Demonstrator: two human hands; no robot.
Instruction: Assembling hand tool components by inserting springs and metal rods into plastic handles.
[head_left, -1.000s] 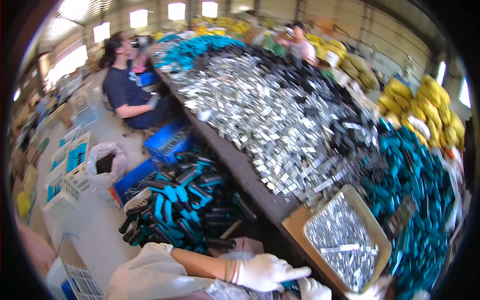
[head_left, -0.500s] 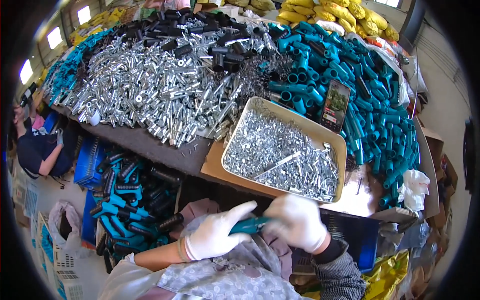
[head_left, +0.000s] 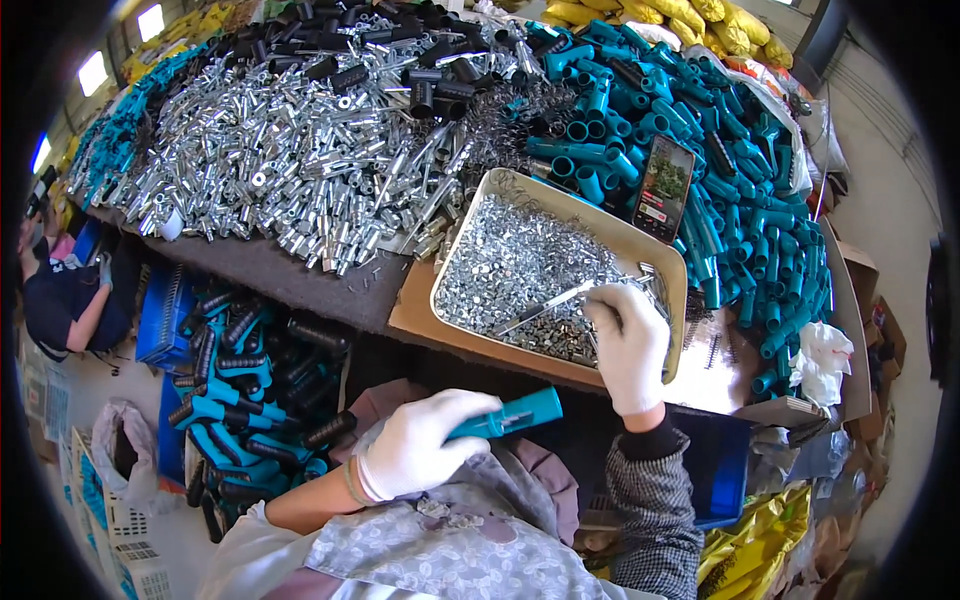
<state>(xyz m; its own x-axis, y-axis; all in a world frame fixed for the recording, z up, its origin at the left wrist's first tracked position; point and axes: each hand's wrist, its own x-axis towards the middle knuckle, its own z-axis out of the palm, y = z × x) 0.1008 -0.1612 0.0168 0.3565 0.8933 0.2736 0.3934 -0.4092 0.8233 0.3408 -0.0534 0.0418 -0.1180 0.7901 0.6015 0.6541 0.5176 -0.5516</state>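
My left hand (head_left: 420,447), in a white glove, is closed around a teal plastic tubular housing (head_left: 527,412). The housing's wide open end points right, and a slot along its side shows metal inside. Over the right part of a cream tray (head_left: 464,327), my white-gloved right hand (head_left: 632,345) bends its fingers down together among small silver metal parts (head_left: 510,262). What those fingertips hold, if anything, is hidden. A long metal rod (head_left: 545,308) lies across the parts, its upper end close to my right fingers.
Behind the tray spread heaps of silver metal fittings (head_left: 290,165), black sleeves (head_left: 350,77) and teal housings (head_left: 755,225). A phone (head_left: 664,188) leans at the tray's far edge. Teal-and-black handled pieces (head_left: 235,390) pile up below left. Another person (head_left: 70,300) is at far left.
My right hand has left the teal housing and moved up and forward to the tray. The left hand keeps hold of the housing, whose open end now shows.
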